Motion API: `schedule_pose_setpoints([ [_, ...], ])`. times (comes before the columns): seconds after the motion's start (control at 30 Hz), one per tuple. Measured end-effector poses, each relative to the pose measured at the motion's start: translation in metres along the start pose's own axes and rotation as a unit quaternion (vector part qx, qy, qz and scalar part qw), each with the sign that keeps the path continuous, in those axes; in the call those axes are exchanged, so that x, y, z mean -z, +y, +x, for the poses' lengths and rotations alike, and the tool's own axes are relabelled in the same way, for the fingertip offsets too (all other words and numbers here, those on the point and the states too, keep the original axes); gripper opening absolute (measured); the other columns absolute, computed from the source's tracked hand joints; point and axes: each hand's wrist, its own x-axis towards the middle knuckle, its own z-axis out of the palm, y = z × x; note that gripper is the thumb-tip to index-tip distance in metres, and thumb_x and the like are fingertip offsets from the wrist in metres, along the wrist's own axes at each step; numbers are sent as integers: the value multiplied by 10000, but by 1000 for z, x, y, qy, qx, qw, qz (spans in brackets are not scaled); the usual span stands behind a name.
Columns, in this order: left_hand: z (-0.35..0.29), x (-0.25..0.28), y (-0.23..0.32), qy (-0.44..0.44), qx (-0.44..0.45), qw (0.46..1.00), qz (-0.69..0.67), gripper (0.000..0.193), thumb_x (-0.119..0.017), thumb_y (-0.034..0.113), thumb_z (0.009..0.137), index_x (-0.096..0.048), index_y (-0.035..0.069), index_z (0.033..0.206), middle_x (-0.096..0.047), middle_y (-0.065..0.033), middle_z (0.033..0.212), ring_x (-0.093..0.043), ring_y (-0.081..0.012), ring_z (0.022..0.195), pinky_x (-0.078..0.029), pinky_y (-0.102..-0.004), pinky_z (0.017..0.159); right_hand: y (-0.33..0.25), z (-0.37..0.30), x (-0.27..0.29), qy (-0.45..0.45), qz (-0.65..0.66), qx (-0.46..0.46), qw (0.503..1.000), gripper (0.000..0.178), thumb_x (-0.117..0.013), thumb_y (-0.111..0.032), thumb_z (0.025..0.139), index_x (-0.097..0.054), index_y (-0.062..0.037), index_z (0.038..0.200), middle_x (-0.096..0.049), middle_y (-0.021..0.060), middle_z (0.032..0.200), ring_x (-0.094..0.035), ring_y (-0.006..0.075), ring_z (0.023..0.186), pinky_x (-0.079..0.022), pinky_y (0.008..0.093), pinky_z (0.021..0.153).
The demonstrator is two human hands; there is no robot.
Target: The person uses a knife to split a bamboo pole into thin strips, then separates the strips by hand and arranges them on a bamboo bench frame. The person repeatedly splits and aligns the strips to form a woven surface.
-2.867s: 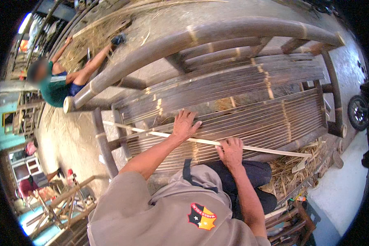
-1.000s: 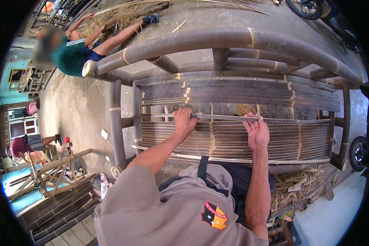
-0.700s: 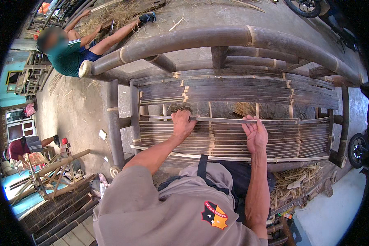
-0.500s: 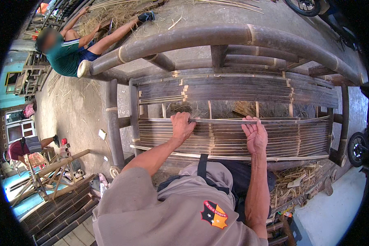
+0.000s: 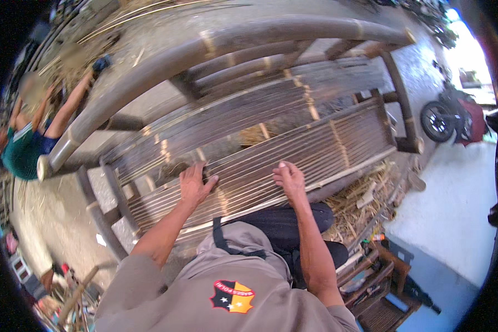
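Observation:
Before me is a dark bamboo bench with a thick curved top pole point(image 5: 254, 36). Its near panel of thin bamboo slats point(image 5: 346, 133) lies beneath both hands, and a gap parts it from a farther panel of slats point(image 5: 235, 117). My left hand point(image 5: 193, 187) rests at the gap-side edge of the near panel, fingers and thumb apart. A small dark patch shows beside its thumb; I cannot tell what it is. My right hand point(image 5: 291, 181) is over the near panel, fingers curled in and thumb against them, with nothing visible in it.
Bamboo shavings point(image 5: 359, 205) lie on the floor to the right of my legs, near a pale wall base point(image 5: 442, 193). A motorcycle point(image 5: 448, 119) stands at the right. At the far left a person in a green shirt point(image 5: 25, 152) sits by long strips.
The view has turned and shifted, so the bench now slants up to the right. My left fingers have spread, and my right hand has come off the long strip at the gap and curled.

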Motion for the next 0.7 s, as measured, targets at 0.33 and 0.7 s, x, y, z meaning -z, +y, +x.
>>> schedule_pose_setpoints([
  [0.33, 11, -14, -10, 61, -3, 995, -77, 318, -623, 392, 950, -686, 142, 1136, -666, -106, 1016, -616, -336, 976, -437, -474, 851, 1, 10, 18, 174, -302, 247, 904, 421, -623, -228, 966, -578, 28, 1298, -652, 257, 1186, -652, 389, 1068, -527, 446, 905],
  [0.7, 8, -11, -3, 35, -4, 999, 5, 480, -746, 391, 850, -662, 136, 1248, -549, -140, 1083, -519, -357, 1092, -395, -526, 957, -46, 125, 111, 236, -451, 268, 818, 614, -673, -351, 888, -517, -46, 1398, -464, 222, 1473, -429, 414, 1361, -397, 518, 1097],
])
